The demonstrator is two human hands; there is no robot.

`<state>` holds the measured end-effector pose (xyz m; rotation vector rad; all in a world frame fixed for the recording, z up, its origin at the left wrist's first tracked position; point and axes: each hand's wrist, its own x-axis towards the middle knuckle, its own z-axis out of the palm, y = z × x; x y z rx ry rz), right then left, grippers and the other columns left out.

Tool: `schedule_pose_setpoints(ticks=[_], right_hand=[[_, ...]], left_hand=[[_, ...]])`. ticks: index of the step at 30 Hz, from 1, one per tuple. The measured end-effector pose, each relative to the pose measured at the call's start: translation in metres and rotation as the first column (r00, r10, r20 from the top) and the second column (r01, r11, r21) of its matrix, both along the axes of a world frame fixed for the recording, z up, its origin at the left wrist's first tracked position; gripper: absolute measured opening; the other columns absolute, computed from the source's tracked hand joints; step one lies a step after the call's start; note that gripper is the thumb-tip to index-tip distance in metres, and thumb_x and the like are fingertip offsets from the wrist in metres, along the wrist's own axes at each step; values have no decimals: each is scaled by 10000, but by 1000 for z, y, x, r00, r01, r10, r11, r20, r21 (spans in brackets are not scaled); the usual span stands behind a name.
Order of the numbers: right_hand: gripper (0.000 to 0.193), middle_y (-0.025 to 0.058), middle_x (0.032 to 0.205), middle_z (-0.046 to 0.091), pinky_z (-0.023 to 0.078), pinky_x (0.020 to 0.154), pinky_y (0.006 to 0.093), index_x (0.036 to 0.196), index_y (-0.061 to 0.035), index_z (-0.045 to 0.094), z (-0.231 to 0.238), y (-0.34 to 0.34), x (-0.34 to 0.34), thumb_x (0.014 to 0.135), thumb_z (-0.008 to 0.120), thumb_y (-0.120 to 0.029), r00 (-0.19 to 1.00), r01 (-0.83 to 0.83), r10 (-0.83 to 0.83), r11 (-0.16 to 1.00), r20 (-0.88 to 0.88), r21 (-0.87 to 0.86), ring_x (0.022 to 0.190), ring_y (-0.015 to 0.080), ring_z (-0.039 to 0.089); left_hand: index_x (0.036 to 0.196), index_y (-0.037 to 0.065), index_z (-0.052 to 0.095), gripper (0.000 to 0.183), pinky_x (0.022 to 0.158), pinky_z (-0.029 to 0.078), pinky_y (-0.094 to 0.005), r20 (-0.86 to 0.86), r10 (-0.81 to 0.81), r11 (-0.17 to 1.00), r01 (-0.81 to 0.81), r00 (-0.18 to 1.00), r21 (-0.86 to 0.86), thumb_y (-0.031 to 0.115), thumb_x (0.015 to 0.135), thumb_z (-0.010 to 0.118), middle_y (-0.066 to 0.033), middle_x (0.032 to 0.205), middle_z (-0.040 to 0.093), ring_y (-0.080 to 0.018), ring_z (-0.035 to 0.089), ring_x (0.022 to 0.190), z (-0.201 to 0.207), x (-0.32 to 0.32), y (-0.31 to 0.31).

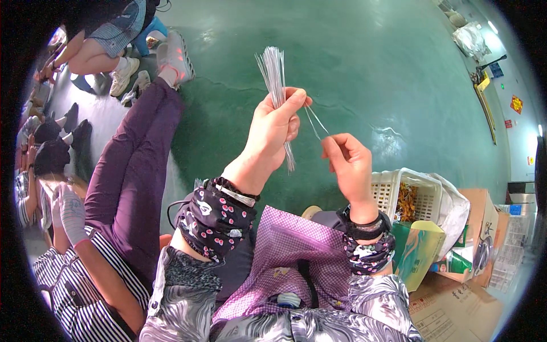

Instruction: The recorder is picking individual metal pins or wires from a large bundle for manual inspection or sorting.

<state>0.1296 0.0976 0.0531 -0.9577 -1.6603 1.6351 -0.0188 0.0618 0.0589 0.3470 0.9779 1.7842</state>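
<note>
On my head view, the left hand (273, 122), up and left of the white basket (387, 191), has its fingers wrapped closed around a bundle of thin silvery strands (272, 68). The ends fan out above the fist; a few poke out below. I judge the bundle light and springy, its single strands slick, easily bent and apt to slide apart; the middle, where the fist sits, looks the surest hold for me. A loose pair of strands (314, 121) slants from the left fingertips to the right hand (350, 162), just up and left of the basket. Its fingertips are drawn almost together at the pair's lower ends; I cannot tell whether they pinch or only touch. Left of the basket, I see purple checked cloth (285, 245) over the lap; right of it, a cardboard box (481, 216); far left, a neighbour's purple trousers (128, 171).
</note>
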Motion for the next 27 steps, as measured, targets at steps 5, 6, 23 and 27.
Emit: schedule_pose_setpoints(ticks=[5,6,23,27], right_hand=[[113,39,632,562,382,434,197,737,-18,568,2,-2,-6,709,644,-98,972,13,-158,775,173,632,466,72,475],[113,39,632,562,382,434,197,737,-18,568,1,-2,-6,709,644,-98,972,13,-159,775,174,632,466,72,475],[272,-13,577,504,311,414,175,743,-29,579,-2,2,0,853,472,-253,955,-203,108,917,-275,-342,452,43,409],[166,20,576,520,363,427,214,756,-6,571,-2,-7,-7,808,539,-161,997,-44,41,998,-62,-44,480,78,467]], left_hand=[[856,61,512,123,360,239,-147,-97,31,1000,-31,995,0,168,805,548,-25,801,546,0,327,433,-3,3,2],[854,60,513,122,359,240,-147,-119,33,999,-34,992,-4,167,805,547,-25,802,548,0,325,429,-4,5,2],[865,69,490,114,373,241,-161,86,-23,997,16,996,77,164,818,530,-5,797,513,-10,321,443,3,-1,-3],[856,76,491,106,378,242,-158,10,-28,997,27,1000,70,166,816,533,-1,781,513,-8,320,445,-1,-3,-1]])
